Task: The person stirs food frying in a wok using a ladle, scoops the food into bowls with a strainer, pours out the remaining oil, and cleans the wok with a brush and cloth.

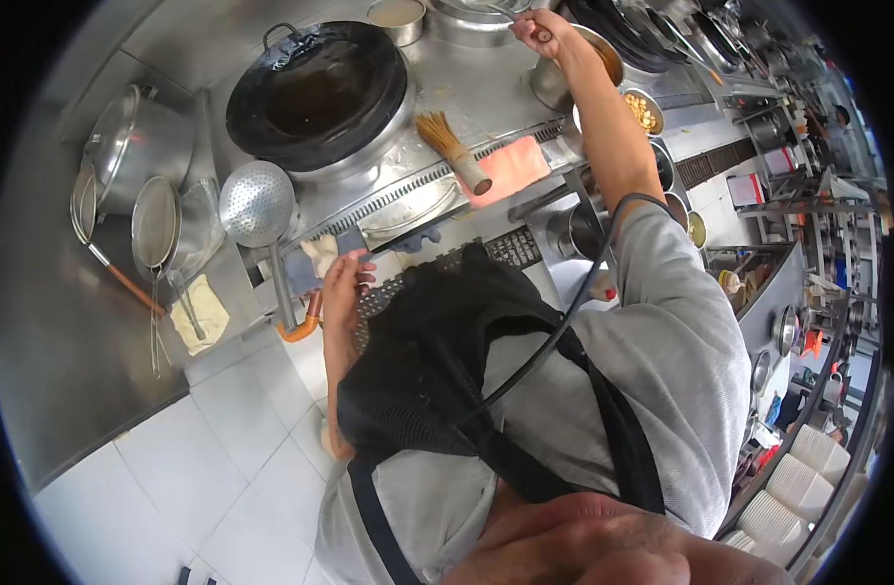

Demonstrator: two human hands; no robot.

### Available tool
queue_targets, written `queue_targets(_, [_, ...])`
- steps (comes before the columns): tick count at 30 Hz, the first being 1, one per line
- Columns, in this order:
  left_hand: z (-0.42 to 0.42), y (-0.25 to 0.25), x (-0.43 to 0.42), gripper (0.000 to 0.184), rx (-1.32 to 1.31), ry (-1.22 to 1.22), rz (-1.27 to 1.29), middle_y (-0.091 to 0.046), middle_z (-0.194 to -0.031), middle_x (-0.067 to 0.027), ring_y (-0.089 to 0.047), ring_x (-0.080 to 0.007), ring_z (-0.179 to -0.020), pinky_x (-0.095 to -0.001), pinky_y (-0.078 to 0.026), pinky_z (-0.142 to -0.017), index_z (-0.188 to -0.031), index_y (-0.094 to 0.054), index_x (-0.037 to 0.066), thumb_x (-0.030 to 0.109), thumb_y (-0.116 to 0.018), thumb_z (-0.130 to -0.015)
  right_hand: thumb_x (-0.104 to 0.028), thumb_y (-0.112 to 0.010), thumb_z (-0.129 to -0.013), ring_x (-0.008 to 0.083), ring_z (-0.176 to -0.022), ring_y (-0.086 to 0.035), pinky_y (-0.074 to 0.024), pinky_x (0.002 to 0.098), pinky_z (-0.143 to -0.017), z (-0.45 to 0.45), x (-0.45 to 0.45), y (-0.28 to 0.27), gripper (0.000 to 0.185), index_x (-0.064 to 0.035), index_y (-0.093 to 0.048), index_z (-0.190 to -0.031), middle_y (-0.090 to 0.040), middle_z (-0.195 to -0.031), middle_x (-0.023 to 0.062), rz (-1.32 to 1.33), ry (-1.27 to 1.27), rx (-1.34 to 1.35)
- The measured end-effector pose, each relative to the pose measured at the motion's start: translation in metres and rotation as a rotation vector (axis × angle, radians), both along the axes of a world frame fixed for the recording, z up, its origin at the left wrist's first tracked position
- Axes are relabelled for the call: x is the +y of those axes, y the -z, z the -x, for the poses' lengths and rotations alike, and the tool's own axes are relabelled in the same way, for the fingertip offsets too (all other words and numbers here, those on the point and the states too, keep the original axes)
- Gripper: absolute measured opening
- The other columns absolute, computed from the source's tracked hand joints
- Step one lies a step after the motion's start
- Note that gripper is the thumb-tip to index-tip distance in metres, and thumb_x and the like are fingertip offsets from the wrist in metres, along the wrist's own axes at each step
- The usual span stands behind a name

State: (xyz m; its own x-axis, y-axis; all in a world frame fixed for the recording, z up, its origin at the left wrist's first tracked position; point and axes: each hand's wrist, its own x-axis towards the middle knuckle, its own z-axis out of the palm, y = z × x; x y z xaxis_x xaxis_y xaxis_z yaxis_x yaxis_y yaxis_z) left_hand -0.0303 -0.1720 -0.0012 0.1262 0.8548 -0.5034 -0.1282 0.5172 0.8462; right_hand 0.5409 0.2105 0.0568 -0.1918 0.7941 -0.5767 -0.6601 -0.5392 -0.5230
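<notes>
At the top, my right hand (542, 33) is closed around the handle of a metal utensil (500, 10), above the metal pots. My left hand (346, 283) is held near the stove's front edge with its fingers apart and nothing visible in it, close to a pale cloth (320, 255). A large black wok (320, 93) with dark liquid sits on the stove at upper left. Between the wok and my right arm lie a bamboo brush (454, 151) and a pink cloth (508, 170). A perforated ladle (258, 205) rests left of my left hand.
Strainers (155, 222) and a big lidded pot (139, 146) stand at the left. Beside my right forearm are a metal pot (554, 83) and a bowl of yellowish pieces (644, 113). Shelves with stacked white bowls (796, 487) line the right.
</notes>
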Motion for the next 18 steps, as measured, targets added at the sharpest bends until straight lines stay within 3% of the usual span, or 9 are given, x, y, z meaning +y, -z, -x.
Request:
queue_targets(2, [0.002,0.005,0.007,0.035,0.006,0.006,0.044,-0.068,-0.089,-0.0046,-0.06,-0.0099,-0.073,-0.0234,-0.043,-0.063,-0.117,-0.063,0.005,0.035,-0.053,-0.102,-0.014,-0.038,-0.095,0.0208,-0.052,-0.058,-0.0528,0.0309,-0.049,-0.019,-0.019,0.009,0.027,0.0068,-0.052,-0.087,-0.057,-0.073,0.0159,-0.009,-0.211,0.356])
queue_targets(3, [0.0,0.006,0.014,0.035,0.003,0.013,0.028,-0.068,-0.089,-0.0048,-0.059,-0.0099,-0.073,-0.0234,-0.043,-0.063,-0.116,-0.063,0.005,0.035,-0.053,-0.101,-0.006,-0.037,-0.092,0.0098,-0.047,-0.047,-0.0458,0.0189,-0.042,0.006,-0.056,-0.026,0.018,0.002,-0.045,-0.078,-0.045,-0.068,0.0037,-0.047,-0.049,0.246])
queue_targets(4, [-0.002,0.007,0.018,0.035,0.002,0.02,0.013,-0.068,-0.09,-0.0051,-0.059,-0.0099,-0.073,-0.0235,-0.043,-0.063,-0.116,-0.063,0.005,0.035,-0.053,-0.101,-0.005,-0.038,-0.092,0.0121,-0.048,-0.049,-0.0451,0.0182,-0.04,0.014,-0.083,-0.049,0.016,0.0039,-0.045,-0.081,-0.047,-0.068,0.0054,0.043,-0.105,0.437])
queue_targets(9, [-0.025,0.011,0.046,0.035,-0.074,0.192,-0.025,-0.069,-0.09,-0.006,-0.059,-0.0089,-0.072,-0.0226,-0.043,-0.062,-0.116,-0.063,0.004,0.035,-0.054,-0.101,-0.005,-0.041,-0.093,0.0105,-0.048,-0.049,-0.0472,0.0192,-0.04,0.04,-0.178,-0.097,0.013,0.0041,-0.046,-0.085,-0.048,-0.069,0.004,0.011,-0.112,0.482])
queue_targets(10, [-0.032,0.014,0.051,0.035,-0.079,0.237,-0.03,-0.069,-0.09,-0.006,-0.059,-0.0086,-0.071,-0.0222,-0.043,-0.062,-0.115,-0.063,0.004,0.035,-0.054,-0.101,-0.006,-0.042,-0.095,0.0082,-0.048,-0.049,-0.0472,0.0168,-0.042,0.054,-0.213,-0.117,0.016,0.0089,-0.048,-0.094,-0.048,-0.071,0.0027,0.043,-0.067,0.454])
queue_targets(12, [-0.043,0.02,0.056,0.034,-0.091,0.288,-0.017,-0.069,-0.089,-0.0058,-0.059,-0.0079,-0.07,-0.0214,-0.043,-0.062,-0.115,-0.063,0.004,0.034,-0.054,-0.101,-0.005,-0.05,-0.09,0.0163,-0.05,-0.057,-0.0499,0.0251,-0.042,0.069,-0.264,-0.137,0.019,0.0109,-0.059,-0.091,-0.056,-0.066,0.0077,0.073,-0.122,0.501])
queue_targets(13, [-0.046,0.024,0.057,0.034,-0.114,0.332,-0.007,-0.069,-0.089,-0.0051,-0.059,-0.0076,-0.07,-0.0212,-0.042,-0.062,-0.115,-0.063,0.005,0.034,-0.054,-0.101,-0.008,-0.042,-0.103,0.0027,-0.043,-0.042,-0.0359,0.0133,-0.032,0.065,-0.287,-0.137,0.029,0.0171,-0.041,-0.117,-0.042,-0.071,0.0011,-0.056,0.004,0.227])
queue_targets(18, [-0.06,0.044,0.063,0.033,-0.13,0.488,0.032,-0.068,-0.089,-0.0023,-0.059,-0.0069,-0.071,-0.0207,-0.042,-0.063,-0.113,-0.063,0.006,0.035,-0.053,-0.101,-0.011,-0.043,-0.103,0.004,-0.044,-0.045,-0.0401,0.015,-0.03,0.072,-0.384,-0.172,0.035,0.0167,-0.039,-0.124,-0.045,-0.073,0.0029,-0.039,0.1,-0.011])
